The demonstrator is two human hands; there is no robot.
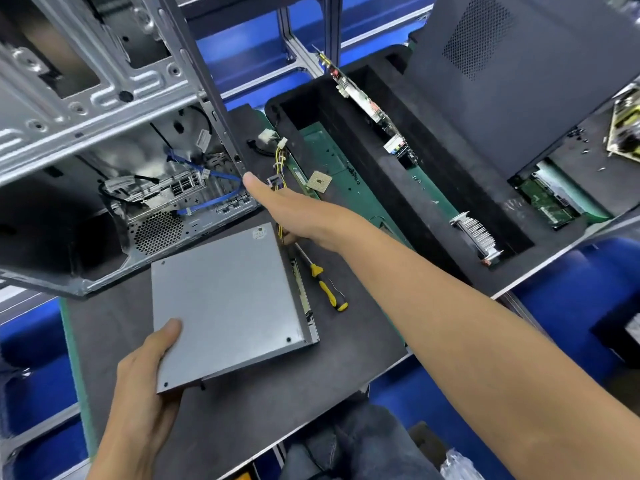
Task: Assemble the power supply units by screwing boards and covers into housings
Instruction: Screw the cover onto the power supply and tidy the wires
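Nearest you, lower left of the frame: your left hand [145, 375] grips the near corner of the one power supply unit [228, 303], thumb on its grey cover, fingers curled beneath. The unit lies on the dark bench [311, 375] at centre, its right edge overhanging an open gap where the cover meets the housing.

Just right of it: one yellow-handled screwdriver [325, 284], untouched.

Beyond, your right hand [287, 209] reaches over the unit's far corner, thumb extended; whether its fingers clasp the one yellow cable bundle [278, 164] cannot be told.

Risks, as judged: pulling those cables could drag the unit off your one-handed hold; they may also snag the one computer case [104, 133] at upper left. One loose processor chip [320, 181] lies near and could be swept aside.
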